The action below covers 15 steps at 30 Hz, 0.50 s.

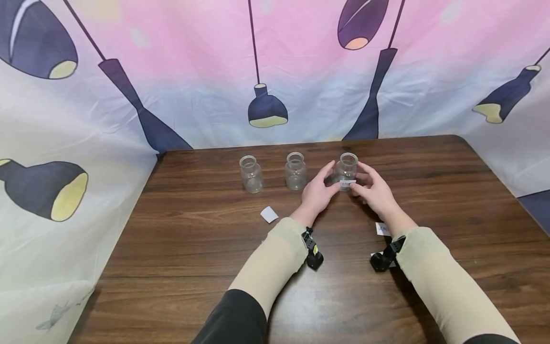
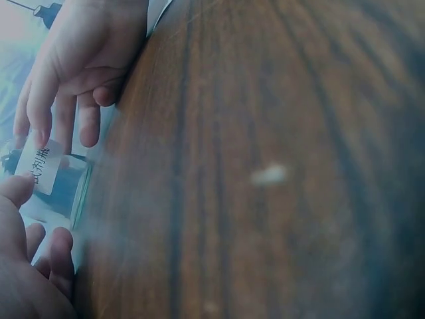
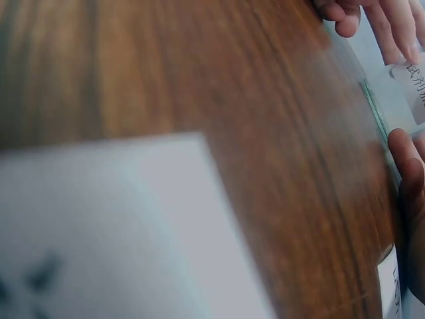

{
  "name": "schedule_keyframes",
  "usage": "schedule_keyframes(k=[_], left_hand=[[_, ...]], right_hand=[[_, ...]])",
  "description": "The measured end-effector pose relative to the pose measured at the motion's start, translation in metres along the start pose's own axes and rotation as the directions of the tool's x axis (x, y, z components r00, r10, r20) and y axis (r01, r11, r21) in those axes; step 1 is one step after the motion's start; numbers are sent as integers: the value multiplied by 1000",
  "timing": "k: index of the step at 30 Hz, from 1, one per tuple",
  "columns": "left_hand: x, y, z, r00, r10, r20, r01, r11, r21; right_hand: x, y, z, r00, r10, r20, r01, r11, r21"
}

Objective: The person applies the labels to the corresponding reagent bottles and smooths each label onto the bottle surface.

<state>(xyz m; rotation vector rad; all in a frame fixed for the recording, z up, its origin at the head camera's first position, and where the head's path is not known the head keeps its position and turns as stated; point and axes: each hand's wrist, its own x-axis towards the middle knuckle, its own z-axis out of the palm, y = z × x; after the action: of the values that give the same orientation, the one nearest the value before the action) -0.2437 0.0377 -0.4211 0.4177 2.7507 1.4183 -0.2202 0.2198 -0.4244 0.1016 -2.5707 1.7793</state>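
A clear glass jar [image 1: 347, 166] stands upright toward the far side of the wooden table, with a small white label [image 1: 348, 183] across its front. My left hand [image 1: 317, 194] is round the jar's left side, its thumb at the label's left edge. From the right, my right hand [image 1: 377, 192] holds the jar, thumb on the label's other end. Handwritten characters show on the label [image 2: 41, 164] in the left wrist view. Both index fingers reach up beside the jar's neck.
Two more clear jars stand to the left, one in the middle [image 1: 295, 172] and one farther left [image 1: 251, 175]. A blank white paper piece [image 1: 269, 214] lies before them. Another written label [image 1: 383, 229] lies beneath my right wrist. A patterned cloth [image 1: 215, 71] hangs behind the table.
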Motion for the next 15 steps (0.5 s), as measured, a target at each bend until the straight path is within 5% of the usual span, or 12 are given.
schedule_keyframes(k=[15], left_hand=[[2,-2,1,1000,20,6,-21,998,53]], right_hand=[[4,6,4,998,6,-55,-8,999,-47]])
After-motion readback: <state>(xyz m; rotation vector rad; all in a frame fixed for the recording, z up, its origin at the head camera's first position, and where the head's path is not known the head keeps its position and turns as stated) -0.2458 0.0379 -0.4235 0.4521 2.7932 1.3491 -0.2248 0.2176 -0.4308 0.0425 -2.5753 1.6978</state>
